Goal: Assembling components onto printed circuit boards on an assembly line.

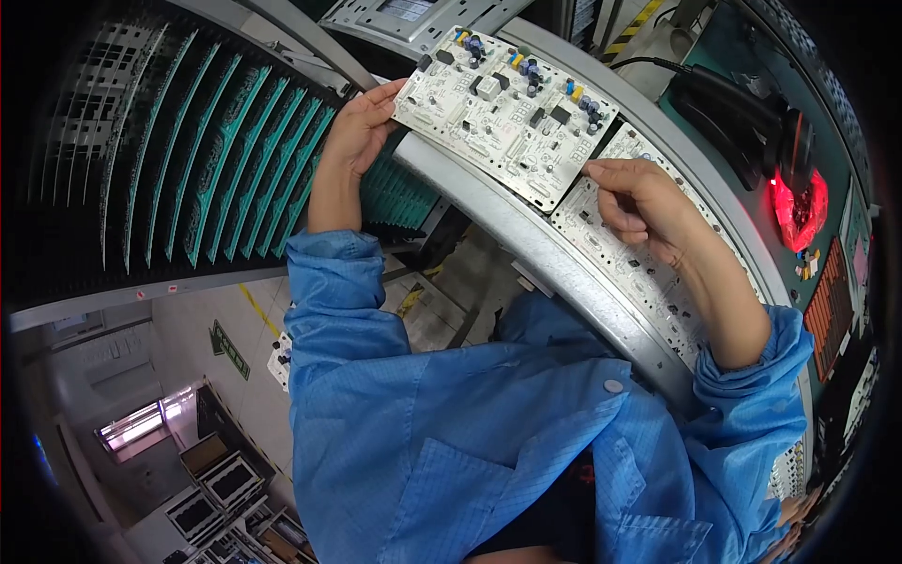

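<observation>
A white circuit board (507,122) is held tilted over the metal conveyor rail, its face set with blue and black capacitors, yellow parts and dark chips. My left hand (362,129) pinches its left edge, thumb and fingers closed on the corner. At the opposite edge, my right hand (642,202) has thumb and forefinger pressed together on the board's rim, the other fingers curled in. Below that hand, more white circuit boards (625,273) lie along the conveyor, partly hidden by my hand and forearm.
To the left stands a black rack (211,179) of upright green boards. A metal rail (526,240) curves in front of me. On the right, a black handheld scanner (742,127) sits near a glowing red object (797,209) and a brown slotted tray (829,301). Another person's hand (799,512) shows lower right.
</observation>
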`<state>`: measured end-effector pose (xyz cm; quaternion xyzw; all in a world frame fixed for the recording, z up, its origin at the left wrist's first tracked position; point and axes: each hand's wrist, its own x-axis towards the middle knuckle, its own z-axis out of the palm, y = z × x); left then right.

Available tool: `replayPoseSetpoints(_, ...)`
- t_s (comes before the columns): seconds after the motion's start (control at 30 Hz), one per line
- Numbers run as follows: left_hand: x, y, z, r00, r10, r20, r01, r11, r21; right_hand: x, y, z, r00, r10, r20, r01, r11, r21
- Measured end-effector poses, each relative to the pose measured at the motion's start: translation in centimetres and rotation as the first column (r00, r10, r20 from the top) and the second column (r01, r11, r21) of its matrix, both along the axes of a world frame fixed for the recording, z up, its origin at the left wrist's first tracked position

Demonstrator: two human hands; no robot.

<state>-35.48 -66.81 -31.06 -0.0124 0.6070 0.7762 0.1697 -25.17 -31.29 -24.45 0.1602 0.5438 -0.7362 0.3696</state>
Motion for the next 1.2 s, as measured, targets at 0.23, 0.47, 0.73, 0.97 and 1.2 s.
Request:
replayPoseSetpoints(0.23,-0.1,0.0,-0.8,0.999,0.044,0.020,-0.044,0.998,0.050,-0.2,0.0,-0.2,1.000,0.016,-0.003,-0.016,0.999,-0.049)
replayPoseSetpoints(0.47,-0.2,0.3,-0.8,0.998,0.051,0.027,-0.053,0.996,0.073,0.1,-0.3,0.1,0.999,0.047,0.015,-0.045,0.997,-0.067)
replayPoseSetpoints(0.73,-0.2,0.4,-0.9,0.998,0.053,0.034,-0.055,0.994,0.091,-0.2,0.0,-0.1,0.999,0.020,0.029,-0.017,0.994,-0.107)
replayPoseSetpoints(0.97,-0.7,0.2,-1.3,0.998,0.050,0.040,-0.054,0.990,0.133,-0.3,-0.3,0.1,0.995,-0.003,0.096,0.022,0.979,-0.201)
replayPoseSetpoints(1.2,-0.7,0.3,-1.7,0.999,0.041,0.026,-0.044,0.992,0.118,-0.1,-1.1,0.5,0.986,-0.093,0.135,0.112,0.983,-0.145)
